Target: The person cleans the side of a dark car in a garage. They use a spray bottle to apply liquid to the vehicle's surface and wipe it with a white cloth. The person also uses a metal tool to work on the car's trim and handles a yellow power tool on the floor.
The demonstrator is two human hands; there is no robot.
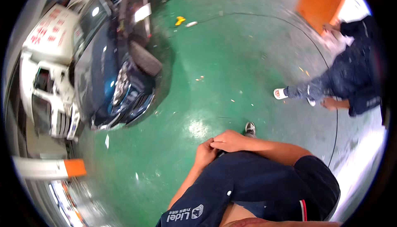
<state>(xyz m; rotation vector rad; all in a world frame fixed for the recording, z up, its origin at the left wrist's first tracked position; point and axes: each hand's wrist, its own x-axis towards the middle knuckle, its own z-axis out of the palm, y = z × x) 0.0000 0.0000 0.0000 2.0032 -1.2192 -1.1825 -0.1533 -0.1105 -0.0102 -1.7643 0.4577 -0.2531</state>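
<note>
My left hand [204, 154] and my right hand [228, 141] meet in front of my dark blue shirt [264, 179]. The fingers of both are curled and pressed together at the fingertips. Whatever they may hold between them is too small or too hidden to make out. Below the right hand, my shoe [249, 128] shows on the green floor [206, 90].
To the left stands a dark blue car [97, 74] with a wheel [145, 58] at its side, beside a white vehicle [49, 36]. At right a person [347, 69] walks near an orange panel [318, 1]. A black cable [306, 34] and a yellow tool [179, 20] lie on the floor.
</note>
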